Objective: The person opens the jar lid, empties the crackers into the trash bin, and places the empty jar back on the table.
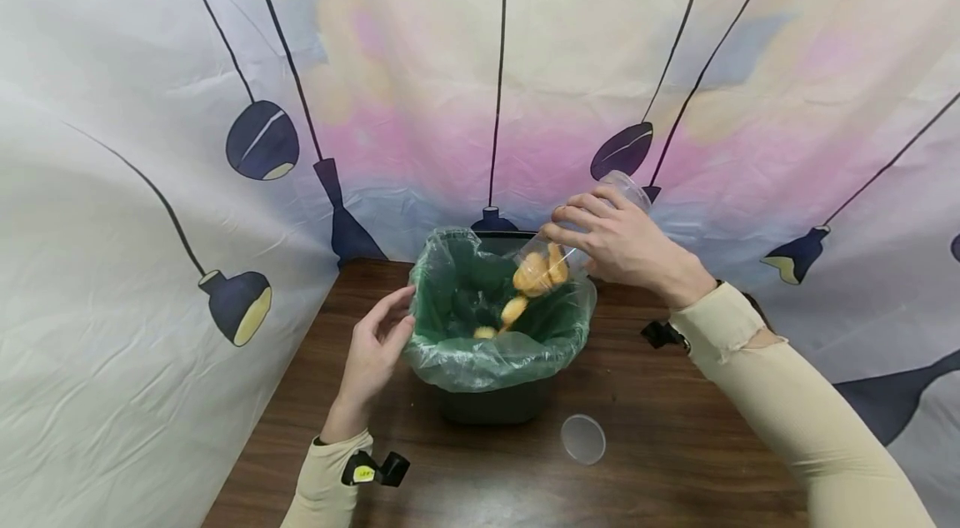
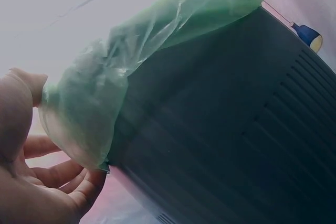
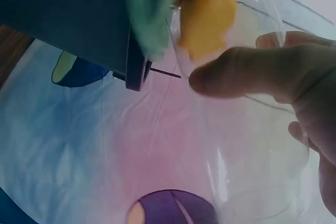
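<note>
A clear plastic cup (image 1: 573, 249) is tilted mouth-down over a dark bin (image 1: 491, 403), gripped by my right hand (image 1: 622, 241). In the right wrist view, the thumb (image 3: 226, 74) lies along the cup's side. Yellow-orange rounded pieces (image 1: 534, 274) sit near the cup's mouth, and others (image 1: 513, 311) drop into the bin; their exact kind is unclear. A green see-through bin liner (image 1: 495, 361) folds over the rim. My left hand (image 1: 377, 345) touches the liner at the bin's left side, thumb and fingers (image 2: 86, 190) spread around its corner.
A round translucent lid (image 1: 582, 439) lies on the brown wooden table (image 1: 652, 428), right of the bin. A fabric backdrop (image 1: 420, 95) printed with hanging lamps stands close behind and on both sides. Black camera mounts (image 1: 375, 470) sit on the wrists.
</note>
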Tool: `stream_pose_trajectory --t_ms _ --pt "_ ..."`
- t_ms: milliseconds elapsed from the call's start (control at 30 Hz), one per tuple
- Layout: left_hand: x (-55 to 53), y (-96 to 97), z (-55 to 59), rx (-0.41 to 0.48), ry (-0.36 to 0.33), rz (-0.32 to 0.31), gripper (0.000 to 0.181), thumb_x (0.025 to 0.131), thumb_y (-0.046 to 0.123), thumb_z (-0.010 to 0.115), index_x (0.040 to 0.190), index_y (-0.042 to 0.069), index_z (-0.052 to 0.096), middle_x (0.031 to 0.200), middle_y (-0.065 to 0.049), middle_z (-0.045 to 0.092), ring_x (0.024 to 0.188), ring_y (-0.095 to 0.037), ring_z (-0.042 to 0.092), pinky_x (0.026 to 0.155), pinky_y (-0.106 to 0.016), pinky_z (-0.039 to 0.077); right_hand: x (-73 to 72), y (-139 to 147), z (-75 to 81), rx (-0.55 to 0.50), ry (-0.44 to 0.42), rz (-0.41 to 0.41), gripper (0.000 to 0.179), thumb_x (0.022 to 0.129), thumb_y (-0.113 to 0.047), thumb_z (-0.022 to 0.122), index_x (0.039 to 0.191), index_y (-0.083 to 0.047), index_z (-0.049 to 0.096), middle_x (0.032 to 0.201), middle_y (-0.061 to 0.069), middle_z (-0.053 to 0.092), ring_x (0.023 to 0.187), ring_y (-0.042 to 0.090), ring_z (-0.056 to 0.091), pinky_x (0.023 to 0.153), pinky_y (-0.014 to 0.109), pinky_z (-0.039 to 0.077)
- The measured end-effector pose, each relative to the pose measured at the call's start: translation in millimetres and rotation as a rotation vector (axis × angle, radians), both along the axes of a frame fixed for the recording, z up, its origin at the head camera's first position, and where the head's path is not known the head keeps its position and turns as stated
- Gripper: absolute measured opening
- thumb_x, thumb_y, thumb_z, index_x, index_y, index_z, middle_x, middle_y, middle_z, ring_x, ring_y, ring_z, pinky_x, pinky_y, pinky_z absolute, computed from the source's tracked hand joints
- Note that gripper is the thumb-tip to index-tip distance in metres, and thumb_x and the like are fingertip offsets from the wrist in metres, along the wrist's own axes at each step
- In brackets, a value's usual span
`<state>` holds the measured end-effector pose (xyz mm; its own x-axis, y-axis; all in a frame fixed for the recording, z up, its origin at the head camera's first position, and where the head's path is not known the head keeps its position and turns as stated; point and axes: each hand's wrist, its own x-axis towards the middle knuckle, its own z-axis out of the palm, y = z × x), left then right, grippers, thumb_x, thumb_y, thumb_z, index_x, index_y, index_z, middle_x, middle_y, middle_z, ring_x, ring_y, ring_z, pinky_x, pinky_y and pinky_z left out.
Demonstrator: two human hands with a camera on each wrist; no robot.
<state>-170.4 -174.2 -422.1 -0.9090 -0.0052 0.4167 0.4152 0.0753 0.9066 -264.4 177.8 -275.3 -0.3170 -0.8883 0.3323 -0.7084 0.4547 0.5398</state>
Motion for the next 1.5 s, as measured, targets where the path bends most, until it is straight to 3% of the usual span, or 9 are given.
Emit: stream_pose_trajectory --t_ms 167,433,833,1100,1500 --pt "0.2 0.8 0.5 0.003 0.005 -0.002 0.039 0.096 0.002 0.058 0.135 0.001 0.055 0.125 -0.021 0.058 0.105 -0.014 0.058 0.085 -0.017 0.048 -5.0 6.1 -2.4 -0.099 -0.113 0.0 0.088 0.052 -0.032 0.095 0.131 -0.02 0.059 0.126 0.007 0.061 0.117 0.03 0.051 0.101 0.05 0.037" --pt "0.8 -0.6 1.6 0.007 0.002 -0.006 0.039 0.096 0.002 0.058 0.135 0.002 0.055 0.125 -0.021 0.058 0.105 -0.016 0.058 0.085 -0.016 0.048 -8.7 9.3 -4.3 -0.2 -0.192 0.009 0.086 0.052 -0.031 0.092 0.131 -0.019 0.06 0.123 0.006 0.061 0.116 0.029 0.05 0.096 0.051 0.039" --pt "-0.1 -2.5 1.1 0.018 -0.006 -0.007 0.039 0.096 0.002 0.058 0.135 0.001 0.055 0.125 -0.021 0.057 0.106 -0.019 0.059 0.085 -0.016 0.048 -11.2 9.2 -6.2 -0.202 -0.181 0.022 0.087 0.052 -0.032 0.093 0.132 -0.018 0.06 0.124 0.007 0.061 0.117 0.029 0.05 0.097 0.051 0.038" --pt "-0.8 -3.2 0.0 0.004 0.003 -0.001 0.039 0.096 0.001 0.058 0.134 0.001 0.055 0.125 -0.021 0.058 0.105 -0.012 0.059 0.086 -0.016 0.048 -10.6 8.6 -5.0 -0.172 -0.166 -0.002 0.087 0.053 -0.035 0.093 0.132 -0.02 0.059 0.125 0.006 0.061 0.118 0.029 0.05 0.097 0.051 0.038" --pt "-1.4 -3.0 -0.4 -0.006 0.002 -0.004 0.039 0.096 0.001 0.058 0.135 0.002 0.055 0.127 -0.021 0.058 0.107 -0.018 0.058 0.086 -0.016 0.048 -9.8 8.7 -4.9 -0.158 -0.174 -0.015 0.089 0.053 -0.033 0.094 0.133 -0.02 0.058 0.126 0.006 0.06 0.119 0.029 0.049 0.099 0.051 0.036"
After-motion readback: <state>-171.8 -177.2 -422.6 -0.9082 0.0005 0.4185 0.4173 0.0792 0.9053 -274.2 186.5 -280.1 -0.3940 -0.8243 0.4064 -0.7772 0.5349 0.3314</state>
